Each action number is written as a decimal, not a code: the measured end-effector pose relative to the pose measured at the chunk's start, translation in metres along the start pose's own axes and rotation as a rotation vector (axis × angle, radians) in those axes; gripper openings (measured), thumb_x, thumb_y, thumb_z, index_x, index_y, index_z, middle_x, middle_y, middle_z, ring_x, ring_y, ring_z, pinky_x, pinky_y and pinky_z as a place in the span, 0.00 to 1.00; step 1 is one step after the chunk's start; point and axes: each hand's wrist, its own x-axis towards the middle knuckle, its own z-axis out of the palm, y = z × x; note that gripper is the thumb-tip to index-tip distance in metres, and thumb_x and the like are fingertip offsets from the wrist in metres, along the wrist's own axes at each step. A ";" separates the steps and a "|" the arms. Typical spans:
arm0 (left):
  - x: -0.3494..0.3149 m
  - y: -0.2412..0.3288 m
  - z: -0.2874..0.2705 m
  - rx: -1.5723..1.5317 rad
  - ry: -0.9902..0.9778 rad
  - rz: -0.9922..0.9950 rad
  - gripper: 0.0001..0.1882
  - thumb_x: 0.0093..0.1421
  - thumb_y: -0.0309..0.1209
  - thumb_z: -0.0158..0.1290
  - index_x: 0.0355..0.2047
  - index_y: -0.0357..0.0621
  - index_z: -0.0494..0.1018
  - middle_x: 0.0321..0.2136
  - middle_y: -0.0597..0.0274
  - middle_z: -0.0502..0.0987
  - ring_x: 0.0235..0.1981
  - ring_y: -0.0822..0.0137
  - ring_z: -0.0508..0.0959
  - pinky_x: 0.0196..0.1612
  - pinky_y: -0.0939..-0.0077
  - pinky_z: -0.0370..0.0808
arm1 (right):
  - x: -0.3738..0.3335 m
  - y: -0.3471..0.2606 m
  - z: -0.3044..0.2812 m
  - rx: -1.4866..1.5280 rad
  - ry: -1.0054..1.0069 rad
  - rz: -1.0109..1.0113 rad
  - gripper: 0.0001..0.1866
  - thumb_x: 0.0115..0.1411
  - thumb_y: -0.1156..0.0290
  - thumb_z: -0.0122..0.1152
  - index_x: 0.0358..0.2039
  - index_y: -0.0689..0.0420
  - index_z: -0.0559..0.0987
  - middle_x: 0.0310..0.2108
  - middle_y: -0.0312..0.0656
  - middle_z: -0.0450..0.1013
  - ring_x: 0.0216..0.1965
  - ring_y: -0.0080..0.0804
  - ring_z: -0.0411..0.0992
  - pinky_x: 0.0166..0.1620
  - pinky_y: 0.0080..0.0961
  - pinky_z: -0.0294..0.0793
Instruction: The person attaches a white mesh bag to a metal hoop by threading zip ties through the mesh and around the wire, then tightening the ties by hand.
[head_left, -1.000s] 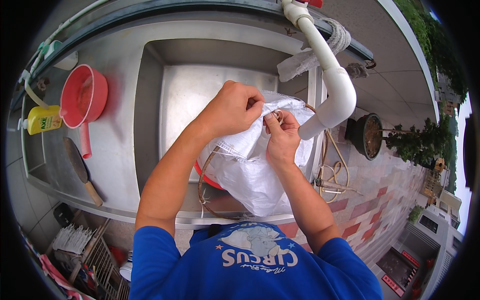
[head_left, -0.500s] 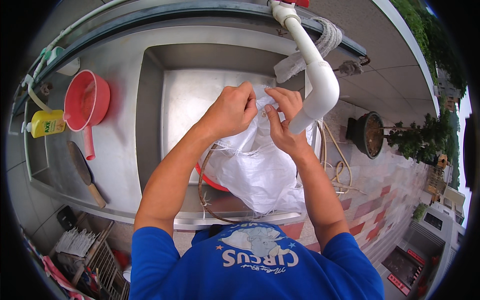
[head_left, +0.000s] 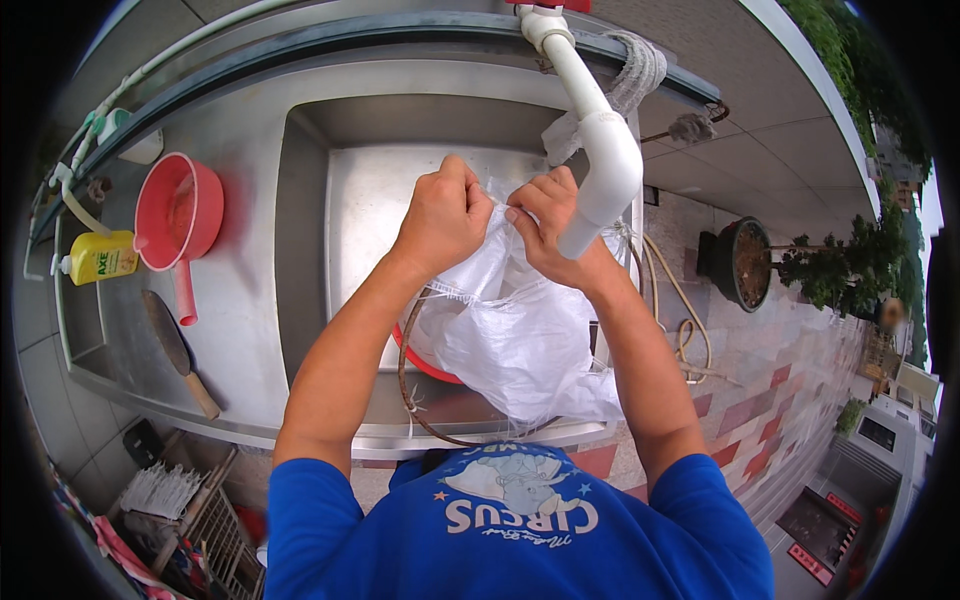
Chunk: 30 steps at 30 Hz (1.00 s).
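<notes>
A white woven plastic sack (head_left: 520, 355) spreads over the near part of the metal sink (head_left: 350, 180), partly covering a red basin (head_left: 425, 368). Above it, my left hand (head_left: 445, 212) is closed on the upper edge of the white sack. Close beside it, my right hand (head_left: 548, 212) pinches the same bunched edge between thumb and fingers. A strip of sack stretches between the two hands. What lies inside the sack is hidden.
A white tap pipe (head_left: 608, 165) hangs just right of my right hand. On the left counter are a red dipper (head_left: 185, 215), a yellow bottle (head_left: 102, 257) and a cleaver (head_left: 168, 335). A brown hose (head_left: 403, 375) loops over the sink's front; a potted plant (head_left: 745, 265) stands right.
Both hands have shifted slightly left. My right hand's fingers, spread apart before, have closed on the sack's edge. The view has tilted a little.
</notes>
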 end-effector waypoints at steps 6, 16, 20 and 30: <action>-0.001 0.011 0.004 -0.197 -0.061 -0.033 0.05 0.66 0.22 0.51 0.36 0.30 0.71 0.24 0.48 0.82 0.26 0.62 0.84 0.32 0.71 0.79 | -0.026 0.010 0.014 0.027 0.330 -0.076 0.06 0.57 0.77 0.69 0.35 0.60 0.81 0.34 0.44 0.77 0.39 0.43 0.72 0.42 0.37 0.73; -0.001 0.011 0.011 -0.231 -0.054 -0.120 0.07 0.68 0.25 0.47 0.37 0.31 0.69 0.25 0.47 0.82 0.28 0.53 0.84 0.35 0.62 0.79 | -0.043 -0.006 0.052 0.181 0.444 0.163 0.08 0.56 0.75 0.70 0.33 0.62 0.80 0.31 0.46 0.75 0.32 0.42 0.73 0.34 0.36 0.72; 0.000 0.011 0.014 -0.161 -0.032 -0.059 0.06 0.69 0.25 0.45 0.37 0.32 0.66 0.24 0.46 0.81 0.27 0.51 0.84 0.34 0.60 0.78 | -0.039 -0.009 0.045 0.295 0.377 0.245 0.04 0.58 0.77 0.62 0.32 0.64 0.77 0.27 0.49 0.73 0.34 0.47 0.71 0.36 0.42 0.70; -0.005 0.010 0.014 -0.145 0.146 -0.003 0.07 0.73 0.26 0.44 0.39 0.33 0.65 0.23 0.53 0.81 0.25 0.64 0.83 0.30 0.70 0.80 | -0.040 -0.027 -0.001 0.808 0.094 0.535 0.05 0.64 0.79 0.57 0.36 0.69 0.78 0.23 0.46 0.79 0.19 0.28 0.74 0.26 0.29 0.73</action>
